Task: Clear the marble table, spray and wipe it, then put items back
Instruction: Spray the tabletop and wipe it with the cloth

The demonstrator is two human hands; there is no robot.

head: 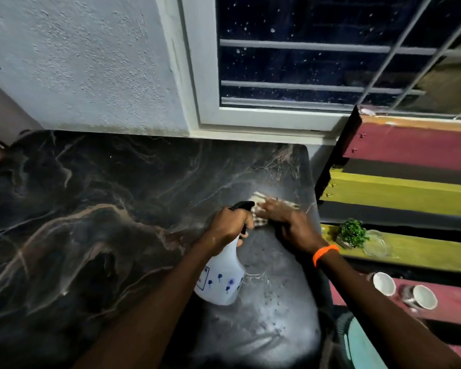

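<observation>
Presently the marble table (91,209) carries nothing but the person's two hands and their tools, which fits the wiping stage of the task. The left hand (230,225) is closed around the neck of the white spray bottle (221,278), a finger on the trigger and the black nozzle pointing toward the far right corner. The bottle appears held clear of the surface, probably so that more spray can be laid just ahead of the cloth. The right hand (285,217), with an orange wristband (325,254), lies flat and spread, pressing a pale cloth (261,206) onto the marble near the right edge; it grips nothing, merely bearing down.

The removed items stand well apart on the painted slatted bench (410,187) to the right: a small green plant (353,233) beside a glass dish (375,243), and two white cups (403,288) lying tipped on a lower slat. In my judgement they were parked there to keep them within reach for the return step.

Most of the cloth is hidden beneath the right hand, and motion blur softens both. The bottle's label is partly covered by the forearm and unreadable. A greyish film near the front right of the table may be spray or glare; I cannot tell which. The table's near edge is cut off.
</observation>
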